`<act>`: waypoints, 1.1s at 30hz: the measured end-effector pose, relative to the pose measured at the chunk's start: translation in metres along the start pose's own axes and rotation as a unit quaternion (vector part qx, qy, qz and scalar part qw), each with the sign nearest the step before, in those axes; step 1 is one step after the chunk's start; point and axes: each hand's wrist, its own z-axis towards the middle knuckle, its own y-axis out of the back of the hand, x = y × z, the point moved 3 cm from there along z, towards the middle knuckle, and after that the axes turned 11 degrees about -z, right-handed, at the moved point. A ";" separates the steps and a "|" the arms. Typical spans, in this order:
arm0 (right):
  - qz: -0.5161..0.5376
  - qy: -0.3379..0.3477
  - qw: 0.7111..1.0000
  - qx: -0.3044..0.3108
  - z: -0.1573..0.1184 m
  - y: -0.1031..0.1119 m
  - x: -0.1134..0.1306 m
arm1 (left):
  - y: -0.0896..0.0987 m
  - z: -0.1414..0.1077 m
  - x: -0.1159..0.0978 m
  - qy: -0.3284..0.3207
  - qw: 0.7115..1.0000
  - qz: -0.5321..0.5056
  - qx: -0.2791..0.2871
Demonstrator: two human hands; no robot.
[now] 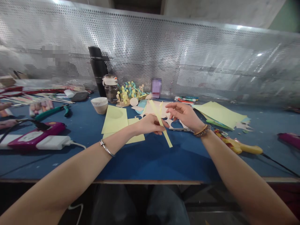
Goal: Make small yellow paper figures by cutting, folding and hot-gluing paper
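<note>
My left hand (151,124) is closed on a narrow yellow paper strip (167,137), which slants across the fingers with both ends sticking out. Just right of it, my right hand (184,115) hovers with its fingers loosely bent and apart, and nothing shows between them. Below the right hand and wrist lies a pair of scissors (185,129), partly covered. Behind both hands is pale pink paper (150,107) with round pieces cut out of it. Yellow paper sheets (114,120) lie on the table beside the left forearm.
A paper cup (99,105), a lidded jar (110,89) and a black thermos (96,68) stand at back left. Paper flowers (131,93) and a phone (156,88) are behind. Yellow sheets (220,112) and a glue gun (243,147) lie right; a purple power strip (37,134) left.
</note>
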 end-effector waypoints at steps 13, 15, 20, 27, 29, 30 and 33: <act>-0.062 0.058 0.996 0.036 -0.002 -0.004 -0.002 | 0.016 0.006 0.000 -0.016 0.973 -0.164 -0.163; -0.055 0.063 0.995 0.061 -0.002 -0.006 -0.002 | 0.022 0.007 0.003 -0.014 0.963 -0.190 -0.191; -0.060 0.061 0.996 0.014 -0.002 -0.005 0.003 | 0.020 0.007 0.002 -0.021 0.977 -0.144 -0.155; -0.035 0.000 0.999 -0.001 -0.002 -0.004 0.000 | 0.008 0.005 -0.002 -0.021 0.987 -0.097 -0.127; -0.035 -0.003 0.999 -0.003 -0.002 -0.003 -0.001 | 0.009 0.005 -0.001 -0.021 0.985 -0.108 -0.133; -0.041 0.001 0.999 -0.009 -0.002 -0.003 -0.001 | 0.010 0.005 -0.001 -0.021 0.983 -0.116 -0.140; -0.063 0.037 0.997 -0.004 -0.003 -0.001 0.001 | 0.015 0.005 0.001 -0.016 0.977 -0.140 -0.157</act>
